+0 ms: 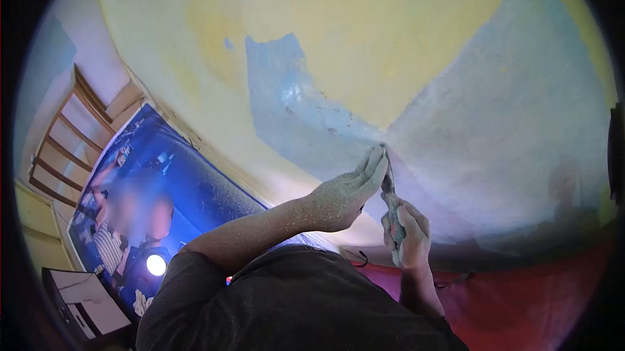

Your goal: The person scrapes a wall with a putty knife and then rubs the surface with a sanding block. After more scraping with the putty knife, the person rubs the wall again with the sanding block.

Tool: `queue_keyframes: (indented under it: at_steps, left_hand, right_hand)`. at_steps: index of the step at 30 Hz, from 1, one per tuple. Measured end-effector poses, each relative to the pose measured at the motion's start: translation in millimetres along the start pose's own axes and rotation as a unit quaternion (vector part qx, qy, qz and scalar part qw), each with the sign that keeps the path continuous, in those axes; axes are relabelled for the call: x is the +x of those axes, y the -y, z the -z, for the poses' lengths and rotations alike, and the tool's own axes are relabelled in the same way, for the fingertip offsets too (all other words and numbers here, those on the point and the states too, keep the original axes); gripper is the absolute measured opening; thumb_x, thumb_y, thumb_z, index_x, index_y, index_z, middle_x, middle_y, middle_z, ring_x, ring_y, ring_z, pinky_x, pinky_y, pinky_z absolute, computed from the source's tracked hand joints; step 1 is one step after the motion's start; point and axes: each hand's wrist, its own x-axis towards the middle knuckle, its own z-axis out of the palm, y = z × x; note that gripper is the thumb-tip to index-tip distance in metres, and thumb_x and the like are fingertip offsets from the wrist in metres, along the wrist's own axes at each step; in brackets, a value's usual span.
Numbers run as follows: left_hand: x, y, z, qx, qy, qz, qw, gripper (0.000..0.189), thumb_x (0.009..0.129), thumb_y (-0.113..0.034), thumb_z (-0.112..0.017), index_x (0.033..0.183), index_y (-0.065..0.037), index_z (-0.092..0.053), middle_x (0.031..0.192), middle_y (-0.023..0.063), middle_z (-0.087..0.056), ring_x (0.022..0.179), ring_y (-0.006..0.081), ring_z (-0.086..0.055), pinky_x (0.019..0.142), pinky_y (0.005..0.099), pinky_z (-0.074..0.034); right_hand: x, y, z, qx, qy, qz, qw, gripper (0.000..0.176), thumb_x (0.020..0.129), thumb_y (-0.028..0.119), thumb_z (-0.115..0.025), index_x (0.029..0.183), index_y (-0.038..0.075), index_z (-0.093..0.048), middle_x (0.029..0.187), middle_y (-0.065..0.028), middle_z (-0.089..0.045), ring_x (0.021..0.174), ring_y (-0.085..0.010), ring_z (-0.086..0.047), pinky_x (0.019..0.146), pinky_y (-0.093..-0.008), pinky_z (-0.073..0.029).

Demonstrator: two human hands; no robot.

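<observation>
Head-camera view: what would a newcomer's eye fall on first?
Probably the powder-dusted left hand and the right hand gripping a slim, smeared tool, raised near the centre. Above them spreads a yellow painted surface with grey-blue patches. At lower left, a round white light glows against a blue printed sheet.

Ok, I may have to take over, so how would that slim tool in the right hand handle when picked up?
The slim tool looks fairly stiff, standing up out of the right hand without sagging. It's probably light, being narrow. The pale residue on it might make it feel gritty or a little slippery.
</observation>
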Motion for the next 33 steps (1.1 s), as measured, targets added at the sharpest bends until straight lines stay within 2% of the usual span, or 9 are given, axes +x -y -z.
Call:
queue_keyframes:
  at_steps: [3,6,9,13,18,21,24,29,33]
  left_hand:
    - [3.6,-12.4,7.8,-0.025,0.074,-0.036,0.996,0.099,0.087,0.01,-0.062,0.173,0.012,-0.013,0.177,0.0437,-0.021,0.164,0.057,-0.03,0.126,0.0557,-0.045]
    - [-2.9,-23.7,18.6,-0.058,0.127,0.019,0.99,0.097,0.097,0.002,-0.061,0.179,0.001,-0.01,0.175,0.0361,-0.036,0.151,0.0512,-0.052,0.118,0.0553,-0.052]
    - [-2.2,-32.3,39.0,-0.068,0.142,0.089,0.983,0.085,0.103,-0.004,-0.063,0.179,-0.006,-0.023,0.161,0.0308,-0.058,0.131,0.0436,-0.071,0.107,0.0505,-0.059]
    - [3.6,-25.3,43.3,-0.052,0.052,0.102,0.992,0.065,0.106,-0.005,-0.066,0.168,-0.006,-0.046,0.149,0.0261,-0.069,0.108,0.0333,-0.08,0.093,0.0436,-0.063]
    - [12.4,-38.5,33.3,-0.027,-0.076,0.118,0.99,0.041,0.102,-0.001,-0.073,0.143,-0.002,-0.067,0.13,0.021,-0.076,0.093,0.0315,-0.078,0.087,0.0424,-0.064]
    - [20.0,-42.3,18.4,0.03,-0.19,-0.012,0.981,0.034,0.098,0.002,-0.077,0.132,-0.001,-0.072,0.122,0.0193,-0.076,0.095,0.0332,-0.077,0.084,0.0419,-0.063]
    - [30.6,-40.0,13.3,0.105,-0.227,-0.094,0.964,0.044,0.092,0.003,-0.082,0.135,0.001,-0.071,0.134,0.0194,-0.072,0.114,0.0372,-0.074,0.094,0.0435,-0.063]
    - [34.5,-29.8,8.0,0.156,-0.211,-0.074,0.962,0.059,0.091,-0.009,-0.09,0.144,0.004,-0.067,0.152,0.0219,-0.062,0.135,0.0423,-0.067,0.11,0.0474,-0.059]
    - [32.9,-28.2,3.9,0.135,-0.211,-0.053,0.967,0.068,0.09,-0.013,-0.091,0.15,0.005,-0.064,0.157,0.0234,-0.06,0.142,0.0444,-0.063,0.114,0.0485,-0.057]
  right_hand:
    - [-23.5,0.1,14.3,-0.058,-0.03,0.055,0.996,0.054,0.115,0.028,-0.056,0.151,-0.012,-0.061,0.083,-0.0006,-0.063,0.057,-0.0061,-0.049,0.053,-0.0237,-0.038]
    - [-48.4,2.9,28.8,-0.153,-0.076,0.152,0.973,0.053,0.108,0.017,-0.069,0.15,-0.013,-0.061,0.093,-0.0061,-0.069,0.071,-0.0106,-0.06,0.066,-0.0265,-0.049]
    - [-41.6,3.7,26.7,-0.307,-0.142,0.369,0.866,0.057,0.098,0.002,-0.077,0.151,-0.011,-0.062,0.105,-0.0122,-0.071,0.083,-0.0158,-0.064,0.076,-0.0314,-0.055]
    - [-32.5,-5.2,33.3,-0.323,-0.166,0.37,0.855,0.048,0.093,-0.004,-0.081,0.138,-0.003,-0.064,0.115,-0.0188,-0.071,0.1,-0.0256,-0.074,0.082,-0.0378,-0.058]
    - [-23.3,-7.6,32.0,-0.337,-0.131,0.222,0.905,0.039,0.098,0.007,-0.083,0.125,0.003,-0.056,0.103,-0.0219,-0.072,0.09,-0.0346,-0.078,0.078,-0.0439,-0.06]
    - [-10.9,-4.2,21.0,-0.324,-0.101,0.204,0.918,0.037,0.102,0.011,-0.081,0.127,0.003,-0.054,0.092,-0.0215,-0.073,0.081,-0.0405,-0.078,0.074,-0.0477,-0.059]
    - [-4.1,3.4,15.2,-0.32,-0.068,0.188,0.926,0.035,0.105,0.012,-0.076,0.131,0.002,-0.055,0.092,-0.0213,-0.073,0.082,-0.0392,-0.079,0.075,-0.0471,-0.059]
    - [5.1,-2.0,25.7,-0.275,-0.006,0.178,0.945,0.043,0.109,0.011,-0.065,0.148,-0.003,-0.057,0.098,-0.0175,-0.073,0.075,-0.0216,-0.069,0.068,-0.0376,-0.056]
    - [5.8,-6.2,38.4,-0.074,0.064,0.133,0.986,0.061,0.105,0.006,-0.063,0.163,-0.004,-0.051,0.112,-0.0121,-0.07,0.074,-0.0093,-0.058,0.062,-0.0265,-0.049]
